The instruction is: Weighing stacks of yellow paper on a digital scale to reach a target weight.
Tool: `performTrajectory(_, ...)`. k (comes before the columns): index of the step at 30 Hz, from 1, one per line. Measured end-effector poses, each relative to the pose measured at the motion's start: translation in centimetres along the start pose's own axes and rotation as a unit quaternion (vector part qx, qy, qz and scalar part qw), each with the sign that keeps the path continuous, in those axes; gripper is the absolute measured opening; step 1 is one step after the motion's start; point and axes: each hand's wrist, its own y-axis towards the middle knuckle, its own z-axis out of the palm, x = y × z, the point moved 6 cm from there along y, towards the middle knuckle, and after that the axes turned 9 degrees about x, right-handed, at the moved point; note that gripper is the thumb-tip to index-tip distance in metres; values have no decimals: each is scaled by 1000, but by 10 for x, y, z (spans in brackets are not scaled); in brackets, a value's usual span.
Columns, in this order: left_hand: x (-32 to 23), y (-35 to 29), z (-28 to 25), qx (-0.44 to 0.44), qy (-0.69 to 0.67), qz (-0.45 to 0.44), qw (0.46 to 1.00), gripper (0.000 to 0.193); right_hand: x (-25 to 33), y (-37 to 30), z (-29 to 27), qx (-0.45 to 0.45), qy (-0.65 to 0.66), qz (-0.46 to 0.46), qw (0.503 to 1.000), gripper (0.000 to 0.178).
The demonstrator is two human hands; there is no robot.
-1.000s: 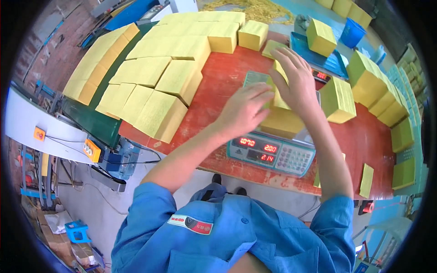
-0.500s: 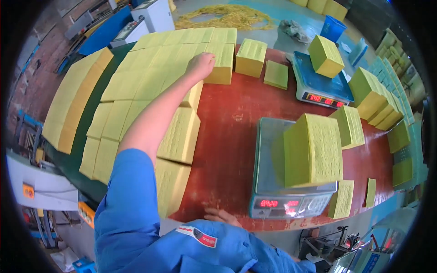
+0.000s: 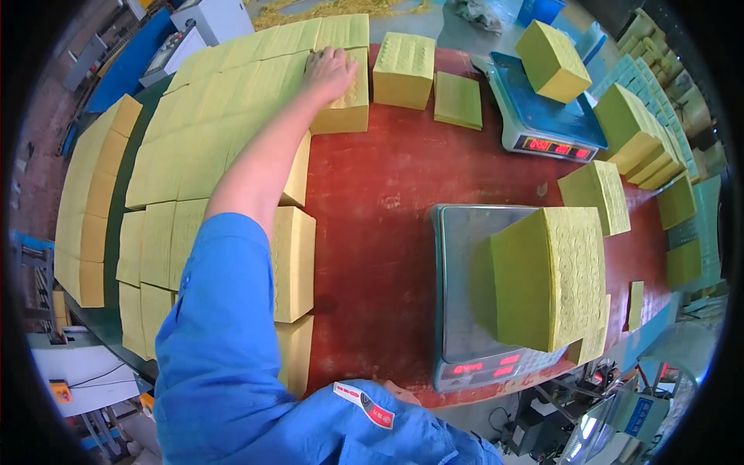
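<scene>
My left hand (image 3: pixel 330 75) rests on top of a stack of yellow paper sheets (image 3: pixel 355 101) at the near right corner of a large block of such stacks (image 3: pixel 225 116). Its fingers are stretched toward the far edge of that stack. Only a small part of my right hand (image 3: pixel 403 394) shows at the table's front edge, beside my blue jacket; its fingers are hidden. On the near digital scale (image 3: pixel 463 263), to the right, sits a thick embossed yellow paper stack (image 3: pixel 535 279).
A second scale (image 3: pixel 535 97) at the far right bears another stack (image 3: pixel 552 62). Between it and my left hand stand a tall stack (image 3: pixel 403 74) and a low one (image 3: pixel 457 101). More stacks (image 3: pixel 632 128) line the right side of the red table (image 3: pixel 372 256).
My left hand has gone from closed fingers to outstretched ones on the corner stack. The view has shifted a little. The right hand is now more hidden behind the jacket.
</scene>
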Motion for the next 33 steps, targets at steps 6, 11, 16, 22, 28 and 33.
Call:
performTrajectory(6, 0, -1, 5, 51, -54, -84, 994, 55, 7, 1, 3, 6, -16, -31, 999, 31)
performTrajectory(11, -37, -13, -5, 111, -85, -121, 983, 53, 14, -2, 8, 10, -30, -43, 999, 32)
performTrajectory(16, -40, -49, -12, 119, -37, -120, 985, 54, 26, -12, 9, 20, -49, -76, 996, 33)
performTrajectory(22, -98, -135, -46, 115, -35, -112, 986, 52, 44, -35, 16, -16, -60, -135, 989, 28)
performTrajectory(28, -162, -258, -93, 81, -29, -87, 993, 47, 67, -50, -2, -9, 8, -206, 978, 21)
performTrajectory(33, -210, -370, -132, 77, -45, -75, 993, 49, 164, -99, -70, -51, -91, -301, 948, 25)
